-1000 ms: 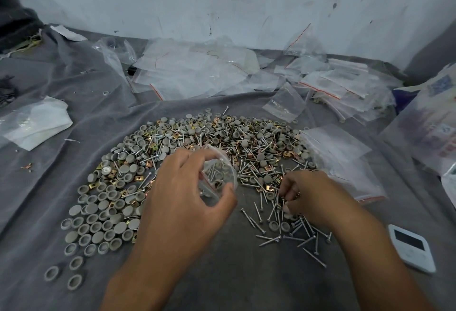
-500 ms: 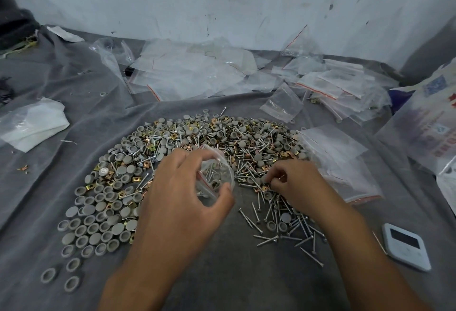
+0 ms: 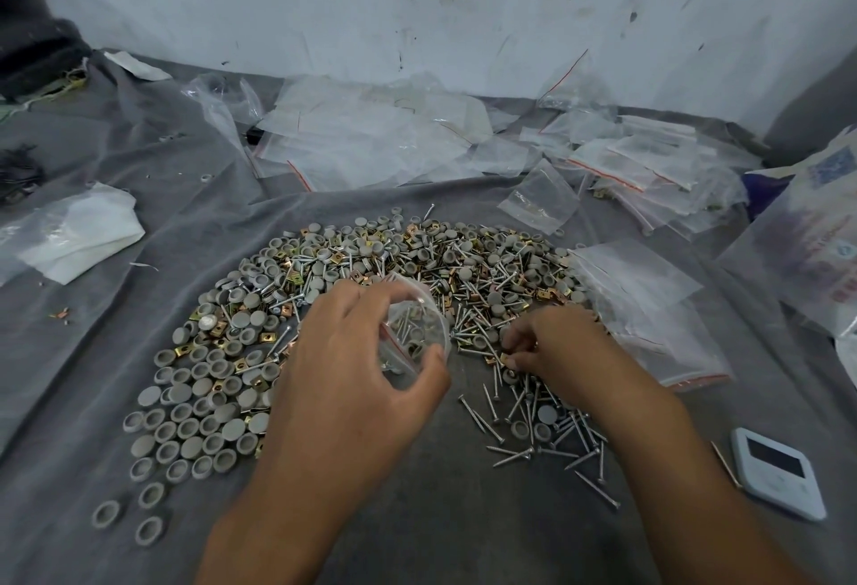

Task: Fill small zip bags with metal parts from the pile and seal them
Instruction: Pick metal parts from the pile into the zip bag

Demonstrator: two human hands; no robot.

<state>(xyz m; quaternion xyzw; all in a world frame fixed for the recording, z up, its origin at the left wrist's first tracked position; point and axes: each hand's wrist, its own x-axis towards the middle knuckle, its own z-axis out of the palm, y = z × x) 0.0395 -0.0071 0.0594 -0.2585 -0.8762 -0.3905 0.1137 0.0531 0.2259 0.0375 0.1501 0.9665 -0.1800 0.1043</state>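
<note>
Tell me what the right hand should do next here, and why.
Probably lift its pinched part across and drop it into the zip bag. The right hand pinches something at the pile, and the left hand holds the bag open beside it.

Right hand (image 3: 552, 352) has shifted from the loose screws at the pile's (image 3: 371, 287) near edge up and leftward into the pile. Its fingertips (image 3: 512, 359) now pinch a small brass clip.
</note>
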